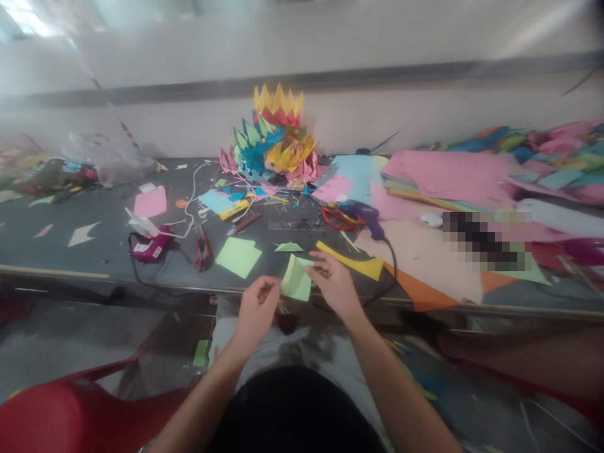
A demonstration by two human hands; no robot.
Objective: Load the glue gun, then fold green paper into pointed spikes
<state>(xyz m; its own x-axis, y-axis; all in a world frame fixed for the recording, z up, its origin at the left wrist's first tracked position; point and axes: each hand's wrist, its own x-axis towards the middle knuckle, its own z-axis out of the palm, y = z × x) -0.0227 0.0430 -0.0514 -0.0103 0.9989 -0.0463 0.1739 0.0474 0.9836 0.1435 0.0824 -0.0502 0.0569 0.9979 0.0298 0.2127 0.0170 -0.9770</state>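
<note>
While both hands meet just above the near edge of the desk (pixel 94 257), a light green paper (pixel 297 282) hangs between them, its left side folded or curled up. On the right hand (pixel 337 286), the thumb and fingertips pinch the paper's upper right part, with the forefinger reaching out apart. On the left hand (pixel 259 302), thumb and forefinger are pressed together at the paper's left side, the other fingers curled; blur hides whether they grip it.

Beyond the paper, a small folded green piece (pixel 289 247) lies on the desk, with flat green sheets (pixel 239 257) to its left, close to the near edge, and a curved yellow strip (pixel 352 261) to its right. Toward the far edge, spiky paper crowns (pixel 276 141) stand piled. A purple glue gun (pixel 364 217) rests right of the middle, and pink sheets (pixel 448 173) spread toward the far right corner.
</note>
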